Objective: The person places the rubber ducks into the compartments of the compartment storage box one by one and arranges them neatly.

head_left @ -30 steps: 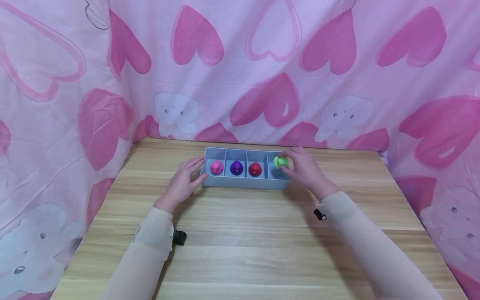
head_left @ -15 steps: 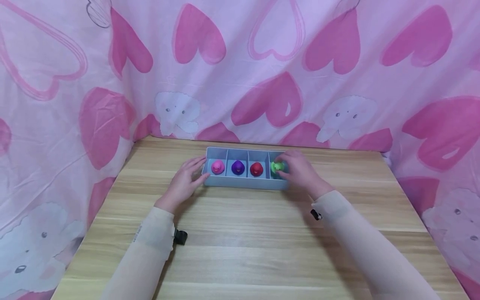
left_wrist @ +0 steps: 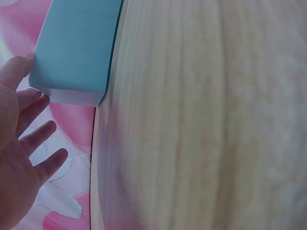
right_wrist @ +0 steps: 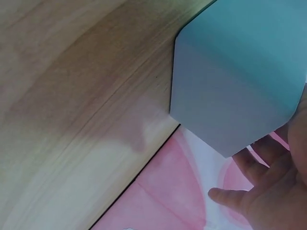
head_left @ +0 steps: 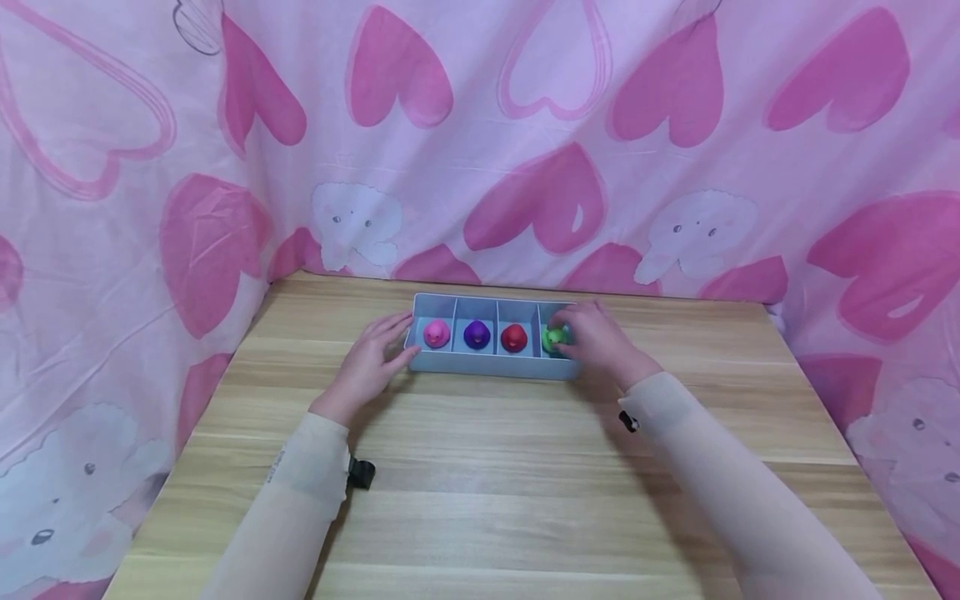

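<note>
A long grey-blue box (head_left: 491,367) with a row of compartments stands on the table. From left to right, its compartments hold a pink toy duck (head_left: 437,334), a purple toy duck (head_left: 477,335) and a red toy duck (head_left: 513,337). In the rightmost one, my right hand (head_left: 603,342) pinches a green toy duck (head_left: 553,339) low down between thumb and fingers. My left hand (head_left: 367,362) touches the box's left end, thumb at the front corner, fingers spread. The left wrist view shows the thumb (left_wrist: 21,67) against the rim. In the right wrist view the box wall hides the right fingertips.
The wooden table (head_left: 465,500) reaches back to a pink heart-printed curtain (head_left: 480,150), which also hangs at both sides. The box sits near the table's back edge. A small black camera (head_left: 362,474) is on the left wrist and another (head_left: 628,422) on the right.
The right hand has lowered the green toy duck from the compartment's upper part towards its floor, shifting slightly left. The left hand has kept its place at the box's end.
</note>
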